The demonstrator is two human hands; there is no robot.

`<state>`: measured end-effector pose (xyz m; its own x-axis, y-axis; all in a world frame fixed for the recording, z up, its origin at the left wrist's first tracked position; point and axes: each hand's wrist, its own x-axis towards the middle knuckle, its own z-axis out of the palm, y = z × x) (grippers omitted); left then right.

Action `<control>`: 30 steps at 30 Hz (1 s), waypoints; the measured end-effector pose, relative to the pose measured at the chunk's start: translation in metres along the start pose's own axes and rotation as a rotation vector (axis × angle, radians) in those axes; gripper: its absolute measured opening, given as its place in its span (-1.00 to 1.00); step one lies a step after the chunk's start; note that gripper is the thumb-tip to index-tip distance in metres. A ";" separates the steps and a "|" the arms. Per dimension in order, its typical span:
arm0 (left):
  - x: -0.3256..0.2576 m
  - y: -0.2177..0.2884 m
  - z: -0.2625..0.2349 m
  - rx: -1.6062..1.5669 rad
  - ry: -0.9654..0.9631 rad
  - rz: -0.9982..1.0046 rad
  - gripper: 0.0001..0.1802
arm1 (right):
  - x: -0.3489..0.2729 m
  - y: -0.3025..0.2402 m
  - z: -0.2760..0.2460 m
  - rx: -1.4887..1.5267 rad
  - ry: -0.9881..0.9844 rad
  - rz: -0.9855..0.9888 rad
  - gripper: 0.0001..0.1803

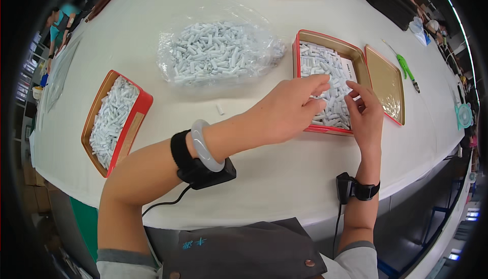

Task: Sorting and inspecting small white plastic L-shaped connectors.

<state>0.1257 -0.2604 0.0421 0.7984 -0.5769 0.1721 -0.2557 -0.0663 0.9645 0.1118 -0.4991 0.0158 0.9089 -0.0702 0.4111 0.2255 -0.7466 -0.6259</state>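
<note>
Reaching with the left hand over a red, gold-lined rectangular tin half-hidden behind the fingers, full of small white cylindrical pieces; leaving the grip narrowly parted. Curving the right hand over the same tin's near right side, opposite the left fingertips, its grip also slightly parted. Having, farther left on the white counter, a clear plastic bag of similar pieces and a second red, gold-lined tin, likewise filled; having, just right, a gold-coloured rectangular lid.
</note>
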 end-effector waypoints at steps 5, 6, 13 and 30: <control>-0.049 0.058 -0.069 0.216 -0.014 -0.202 -0.62 | -0.004 0.002 0.000 0.243 -0.071 0.046 -0.86; -0.064 0.067 -0.085 0.184 -0.023 -0.284 -0.68 | -0.010 -0.010 -0.003 0.255 -0.077 0.047 -0.86; -0.230 0.024 -0.141 0.859 0.180 -0.552 -0.66 | -0.031 -0.110 0.063 0.185 -0.552 -0.636 -0.55; -0.205 -0.025 -0.063 0.190 0.195 -0.349 -0.17 | -0.005 -0.098 0.070 -0.460 -0.721 -0.640 -0.63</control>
<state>0.0032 -0.0890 -0.0047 0.9380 -0.3303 -0.1053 -0.0337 -0.3892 0.9206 0.1100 -0.3795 0.0293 0.6951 0.7189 -0.0084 0.7173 -0.6942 -0.0603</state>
